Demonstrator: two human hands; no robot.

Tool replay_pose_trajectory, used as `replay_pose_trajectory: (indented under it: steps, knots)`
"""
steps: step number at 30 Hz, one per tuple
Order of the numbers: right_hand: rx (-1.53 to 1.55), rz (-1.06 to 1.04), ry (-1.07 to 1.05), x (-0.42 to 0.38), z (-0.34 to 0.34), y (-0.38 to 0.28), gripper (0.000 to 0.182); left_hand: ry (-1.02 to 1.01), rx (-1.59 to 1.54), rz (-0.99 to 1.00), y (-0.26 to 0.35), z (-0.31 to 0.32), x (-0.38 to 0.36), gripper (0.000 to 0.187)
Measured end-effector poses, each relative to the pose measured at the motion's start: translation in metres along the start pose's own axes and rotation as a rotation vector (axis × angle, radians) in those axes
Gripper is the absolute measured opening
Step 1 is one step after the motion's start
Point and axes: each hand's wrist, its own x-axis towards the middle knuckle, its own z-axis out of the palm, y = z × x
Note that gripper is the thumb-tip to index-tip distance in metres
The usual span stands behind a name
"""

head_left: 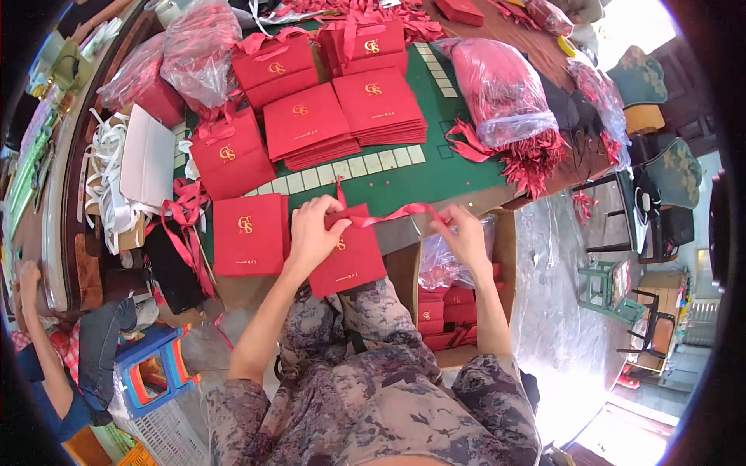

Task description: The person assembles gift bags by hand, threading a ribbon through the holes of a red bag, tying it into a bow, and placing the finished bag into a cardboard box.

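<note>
A red gift bag (pixel 353 264) with gold lettering hangs over the table's front edge, above my lap. My left hand (pixel 315 229) is closed on its top edge, thumb in front, at the spot where a red ribbon (pixel 404 211) meets the bag. The ribbon stretches to the right, slightly twisted, and my right hand (pixel 464 234) pinches it near its other end. Close beside my left hand lies a stack of flat red bags (pixel 247 234) with the same gold print. How the ribbon is fixed at the bag is hidden by my left fingers.
More red bags (pixel 381 105) are stacked across the green mat (pixel 404 186). Plastic-wrapped bundles (pixel 501 89) and loose ribbons lie around. An open carton (pixel 505 272) holding red bags stands at my right. Another person's arm (pixel 47 349) shows at the left, near blue stools (pixel 159 369).
</note>
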Motion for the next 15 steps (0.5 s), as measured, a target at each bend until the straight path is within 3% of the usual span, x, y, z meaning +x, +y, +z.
replay_pose_trajectory:
  steps: [2, 4, 6, 8, 12, 13, 14, 15]
  knots:
    - [0.055, 0.037, 0.046, -0.004, 0.01, 0.003, 0.019, 0.051, 0.086, 0.052, 0.006, 0.0, -0.003, 0.025]
    - [0.023, -0.03, 0.058, -0.007, 0.01, -0.017, 0.016, 0.246, 0.108, 0.2, 0.021, -0.004, -0.009, 0.024]
    - [-0.006, -0.095, 0.068, -0.01, 0.011, -0.044, 0.012, 0.144, -0.053, 0.188, 0.039, -0.008, -0.023, 0.024]
    - [0.018, -0.341, -0.026, -0.015, 0.014, -0.07, 0.013, 0.119, -0.229, 0.255, 0.054, 0.0, -0.036, 0.028]
    - [0.064, -0.493, -0.116, -0.018, 0.017, -0.106, 0.02, -0.062, -0.474, 0.08, 0.069, 0.001, -0.053, 0.03]
    - [0.069, -0.502, -0.122, -0.019, 0.019, -0.108, 0.02, -0.119, -0.661, -0.067, 0.062, 0.006, -0.057, 0.028]
    - [0.202, -0.352, -0.164, -0.021, 0.02, -0.109, 0.02, -0.177, -0.847, -0.214, 0.053, 0.013, -0.061, 0.026]
    - [0.33, -0.2, -0.205, -0.022, 0.021, -0.11, 0.019, -0.127, -0.98, -0.22, 0.048, 0.018, -0.063, 0.023]
